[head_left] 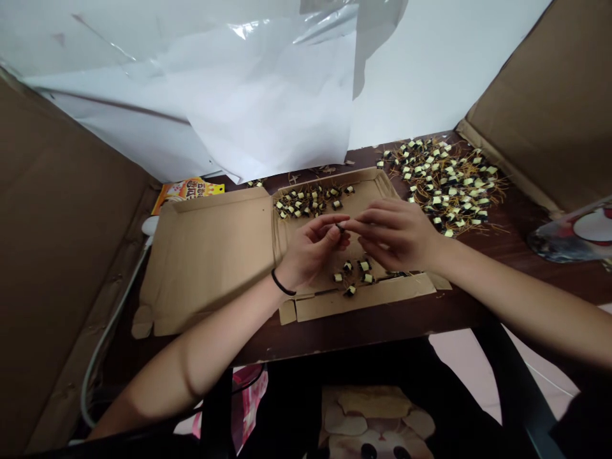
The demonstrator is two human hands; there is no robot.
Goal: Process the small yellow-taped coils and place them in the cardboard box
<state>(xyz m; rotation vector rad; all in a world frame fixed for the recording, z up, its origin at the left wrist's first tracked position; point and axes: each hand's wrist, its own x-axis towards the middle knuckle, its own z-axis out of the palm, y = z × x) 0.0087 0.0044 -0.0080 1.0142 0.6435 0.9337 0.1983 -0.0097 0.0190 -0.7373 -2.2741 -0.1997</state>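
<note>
My left hand (313,248), with a black band at the wrist, pinches a small dark coil (340,227) between thumb and forefinger over an opened cardboard box. Close against it, my right hand (399,234) has its fingers drawn together at the coil; whatever they grip is too small to make out. Below the hands a few loose coils (364,266), black with yellow wrapping and thin copper wires, lie on the box's cardboard base (315,280). A denser group of coils (306,203) sits along the back of the base.
A large pile of coils (444,182) spreads on the dark table (459,312) at the right. The box lid (220,255) lies folded out to the left. Behind it is a colourful packet (191,189). A white cable (115,312) runs down the left side. Cardboard walls (549,95) flank the table.
</note>
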